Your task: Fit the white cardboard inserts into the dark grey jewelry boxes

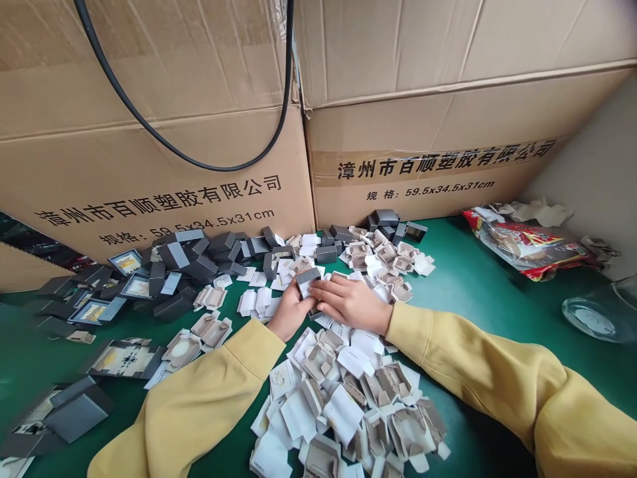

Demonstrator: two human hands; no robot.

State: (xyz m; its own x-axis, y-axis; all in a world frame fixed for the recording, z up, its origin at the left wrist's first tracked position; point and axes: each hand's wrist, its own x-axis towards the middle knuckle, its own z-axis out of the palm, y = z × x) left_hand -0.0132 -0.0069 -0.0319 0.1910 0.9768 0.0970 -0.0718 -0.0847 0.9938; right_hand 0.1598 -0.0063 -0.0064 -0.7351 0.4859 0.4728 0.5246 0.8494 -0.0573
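Note:
Between my two hands is a small dark grey box [307,279], its top face tilted toward me. My left hand [290,312] grips its left side, fingers wrapped round it. Across its right side lie the fingers of my right hand [352,302], pressed together and covering much of it. Whether the box is closed cannot be seen. Right below the hands spreads a heap of white and grey folded card inserts [343,411]. More inserts [383,255] lie just beyond my right hand. A pile of dark grey boxes [179,262] sits to the left, some open with a picture inside.
Two large cardboard cartons [199,146] stand along the back of the green table [478,292], with a black cable [199,161] hanging before them. At right are a red snack bag [532,242] and a clear glass [597,315]. Larger open boxes [74,411] lie front left.

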